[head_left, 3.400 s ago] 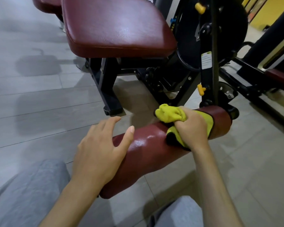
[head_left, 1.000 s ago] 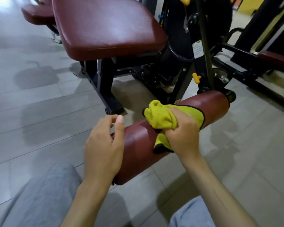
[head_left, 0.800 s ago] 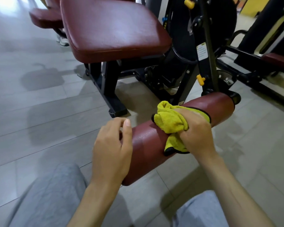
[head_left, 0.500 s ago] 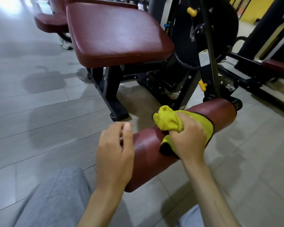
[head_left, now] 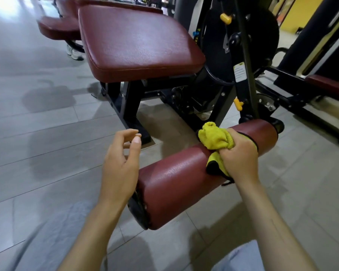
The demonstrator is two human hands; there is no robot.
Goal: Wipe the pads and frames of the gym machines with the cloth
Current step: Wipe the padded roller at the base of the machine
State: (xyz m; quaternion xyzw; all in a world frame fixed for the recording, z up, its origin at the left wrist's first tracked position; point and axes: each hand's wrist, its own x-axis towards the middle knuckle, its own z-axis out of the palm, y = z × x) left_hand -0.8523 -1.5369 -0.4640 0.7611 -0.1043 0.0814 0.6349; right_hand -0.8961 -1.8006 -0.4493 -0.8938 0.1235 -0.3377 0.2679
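- Now the left hand (head_left: 121,165) has lifted off the near end of the roller pad (head_left: 176,178). It hangs just beside the pad, fingers loosely curled, holding nothing.
- Right hand (head_left: 237,153) grips the bunched yellow cloth (head_left: 213,139), pressed on the roller's top, toward the far end.
- Judgement: bracing released; this roller is probably nearly finished.
- Seat pad (head_left: 137,42) and black frame (head_left: 245,75) lie beyond both hands.
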